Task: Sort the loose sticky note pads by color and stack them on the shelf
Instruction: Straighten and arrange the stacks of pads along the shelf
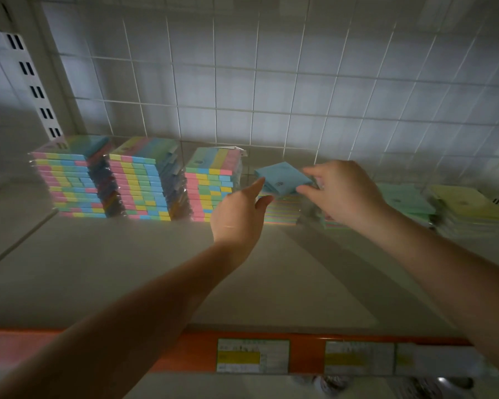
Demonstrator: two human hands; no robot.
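Observation:
A blue sticky note pad lies tilted on top of a low stack of striped multicolour pads at the back of the white shelf. My right hand pinches the blue pad's right edge between thumb and fingers. My left hand reaches in from the left with its fingers extended, the fingertips touching the pad's left edge. To the right sit a green pad stack and a yellow pad stack, both blurred.
Three tall stacks of wrapped multicolour pads line the shelf's back left. A white wire grid backs the shelf. An orange price rail with labels runs along the front edge.

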